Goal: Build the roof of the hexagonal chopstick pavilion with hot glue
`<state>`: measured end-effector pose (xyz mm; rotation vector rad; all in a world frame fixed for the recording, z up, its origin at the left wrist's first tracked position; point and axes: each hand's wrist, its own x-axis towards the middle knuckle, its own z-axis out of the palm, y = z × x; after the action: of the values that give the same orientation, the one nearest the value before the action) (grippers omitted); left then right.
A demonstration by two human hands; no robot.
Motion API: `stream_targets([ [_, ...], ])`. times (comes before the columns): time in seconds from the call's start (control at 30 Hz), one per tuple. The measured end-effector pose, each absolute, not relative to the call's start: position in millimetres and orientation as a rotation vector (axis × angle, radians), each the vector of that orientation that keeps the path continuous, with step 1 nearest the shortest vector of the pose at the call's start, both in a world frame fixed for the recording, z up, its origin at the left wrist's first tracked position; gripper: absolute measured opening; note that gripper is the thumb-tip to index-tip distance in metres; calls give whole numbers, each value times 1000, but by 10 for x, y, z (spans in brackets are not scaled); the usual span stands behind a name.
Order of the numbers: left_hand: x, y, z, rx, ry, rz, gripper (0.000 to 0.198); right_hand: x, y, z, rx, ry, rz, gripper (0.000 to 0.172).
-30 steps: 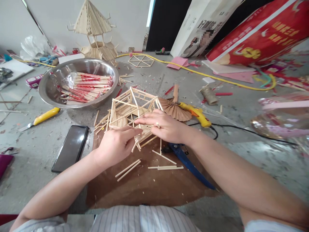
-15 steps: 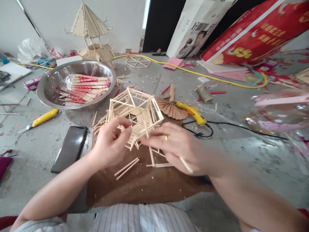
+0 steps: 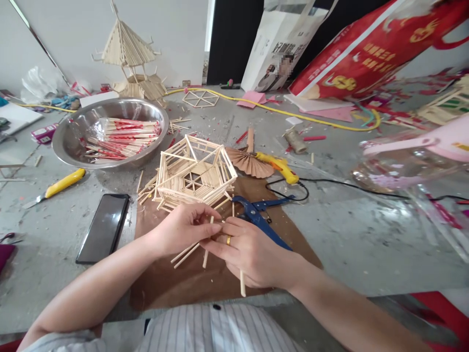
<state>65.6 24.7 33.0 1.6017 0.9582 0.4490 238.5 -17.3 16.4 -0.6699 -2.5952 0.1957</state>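
Observation:
Close together over the brown sheet (image 3: 161,288), my left hand (image 3: 188,227) and my right hand (image 3: 249,249) meet at the fingertips. A thin wooden stick (image 3: 207,254) passes between them, pinched by the fingers of both. Another stick (image 3: 242,283) sticks out below my right palm. Just beyond my hands stands a six-sided stick frame (image 3: 194,171), with a spoked hexagon visible in its base. Two loose sticks (image 3: 183,256) lie under my left wrist. Blue pliers (image 3: 256,215) rest behind my right hand.
A metal bowl (image 3: 60,146) with wrapped sticks, a yellow knife (image 3: 66,183) and a phone (image 3: 102,230) are at left. A stick pagoda (image 3: 128,49) stands behind. Right of the frame are a yellow glue gun (image 3: 282,168), its black cable and a twine spool (image 3: 295,142).
Both hands have drawn back from the frame and come together, nearer my body. The blue pliers now show. The view has shifted slightly.

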Motion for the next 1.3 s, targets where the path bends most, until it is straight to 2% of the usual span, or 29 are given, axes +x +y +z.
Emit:
stream_targets([
  [0.1, 644, 252, 359, 1605, 909, 406, 17, 2421, -205, 147, -676, -2577, 197, 44],
  [0.23, 602, 278, 443, 1544, 937, 609, 23, 2553, -239, 39, -800, -2453, 148, 44],
  [0.43, 563, 325, 480, 1477, 1007, 824, 32, 2629, -258, -197, -1432, -2600, 234, 32],
  [0.57, 577, 306, 467, 1640, 1013, 696, 21, 2642, -246, -218, -1283, -2657, 251, 41],
  [0.67, 581, 288, 476, 1799, 964, 576, 22, 2799, -235, -193, -1154, -2547, 285, 29],
  [0.77, 567, 291, 477, 1881, 897, 495, 26, 3090, -191, -217, -1371, -2322, 176, 21],
  [0.93, 535, 324, 480, 1946, 792, 408, 26, 3659, 67, -345, -1886, -1840, 10, 27],
  [1.07, 544, 320, 487, 2052, 613, 344, 24, 3940, 446, -326, -2269, -1517, 62, 41],
  [1.3, 543, 298, 482, 2196, 559, 204, 21, 4104, 1028, -447, -2038, -1358, 452, 38],
])
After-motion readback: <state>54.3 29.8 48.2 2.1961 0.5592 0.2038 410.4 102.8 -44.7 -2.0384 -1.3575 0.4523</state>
